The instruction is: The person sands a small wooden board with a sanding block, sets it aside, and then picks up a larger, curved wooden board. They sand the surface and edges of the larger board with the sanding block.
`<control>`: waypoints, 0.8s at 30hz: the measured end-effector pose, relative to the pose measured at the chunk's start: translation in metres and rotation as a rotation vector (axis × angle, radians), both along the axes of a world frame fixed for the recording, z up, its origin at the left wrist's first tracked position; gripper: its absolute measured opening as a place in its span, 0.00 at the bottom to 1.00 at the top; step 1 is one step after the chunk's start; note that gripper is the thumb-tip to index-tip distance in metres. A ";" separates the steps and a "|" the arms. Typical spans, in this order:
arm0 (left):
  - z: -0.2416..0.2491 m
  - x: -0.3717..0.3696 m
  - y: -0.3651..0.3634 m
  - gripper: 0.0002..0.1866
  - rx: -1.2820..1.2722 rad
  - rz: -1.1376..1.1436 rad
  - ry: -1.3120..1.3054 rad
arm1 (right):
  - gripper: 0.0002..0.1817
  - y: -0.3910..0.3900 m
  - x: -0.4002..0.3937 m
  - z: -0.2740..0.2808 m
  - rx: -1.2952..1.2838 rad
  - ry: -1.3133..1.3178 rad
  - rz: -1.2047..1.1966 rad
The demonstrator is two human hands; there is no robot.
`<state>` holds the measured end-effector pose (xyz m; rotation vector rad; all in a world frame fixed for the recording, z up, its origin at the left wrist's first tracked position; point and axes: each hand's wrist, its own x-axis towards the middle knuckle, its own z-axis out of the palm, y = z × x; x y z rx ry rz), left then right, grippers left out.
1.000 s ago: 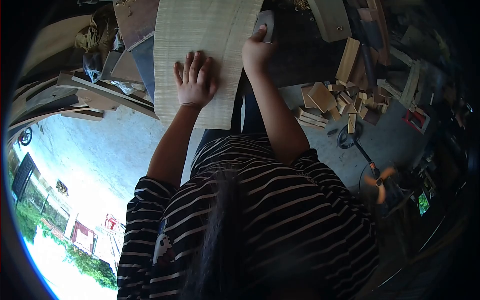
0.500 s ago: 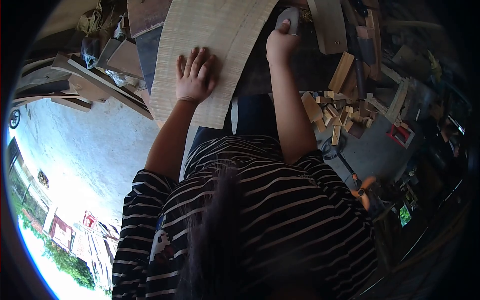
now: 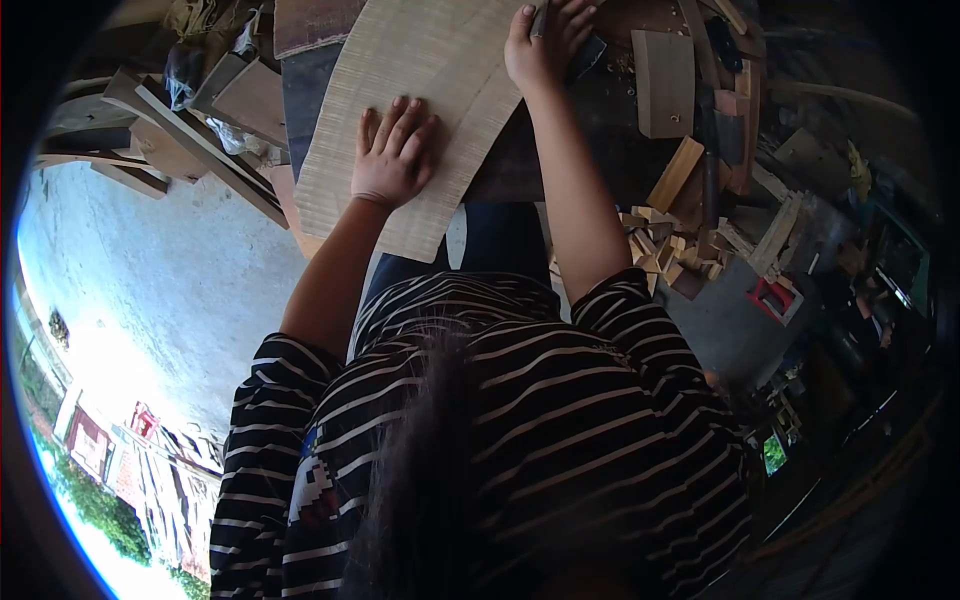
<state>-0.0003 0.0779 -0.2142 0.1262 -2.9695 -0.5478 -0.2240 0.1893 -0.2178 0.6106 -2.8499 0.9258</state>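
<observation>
Lengthwise, one pale board (image 3: 400, 225), finely cross-ribbed, is laid on one dark bench (image 3: 512, 165), its near end overhanging. Its face is covered by the flat left hand (image 3: 395, 155), fingers slightly parted. The right hand (image 3: 535, 55), by which a grey pad was clasped half a second earlier, is now spread; its hold cannot be told. Farther right, one curved block (image 3: 663, 85) is seen.

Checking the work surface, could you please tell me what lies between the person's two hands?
In the head view, a bare stretch of pale board lies between the left hand and right hand.
</observation>
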 end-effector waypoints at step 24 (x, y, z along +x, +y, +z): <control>0.003 -0.001 -0.001 0.29 -0.012 0.001 -0.018 | 0.44 0.027 0.086 -0.003 -0.348 -0.277 0.087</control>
